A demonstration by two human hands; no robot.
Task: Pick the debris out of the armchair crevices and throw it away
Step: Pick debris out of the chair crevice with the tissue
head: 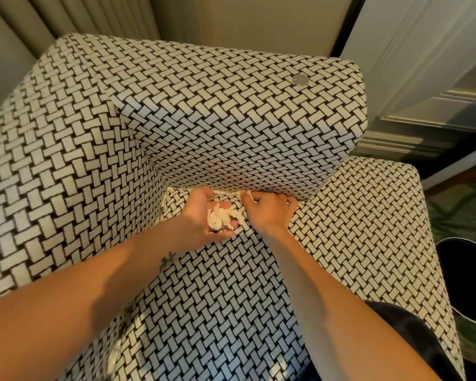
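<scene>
Mid-task. Your left hand (204, 215), at frame centre, is cupped with its fingers curled round a wad of white debris (223, 217). That lot is collected but not binned.

Your right hand (270, 209) is just beside it. Its fingertips are at the crevice (226, 191) where the armchair (94, 160) seat meets the upright padding, and they look to be pinching a pale scrap (246, 196). More pale material shows along that seam to the left, so this crevice isn't finished. The other seams are out of frame or under your arms, so I can't tell their state.

The black bin (467, 273) is at the right edge, well apart from your hands. Its inside is too dark to read.

A small round disc (300, 79) lies on top of the padding, upper right. It may be a coin. The curtain (52, 15) is upper left and the door (423, 64) upper right.

In the way, I'd say: the chair's right side stands between your hands and the bin, and your left hand is nearly full.
</scene>
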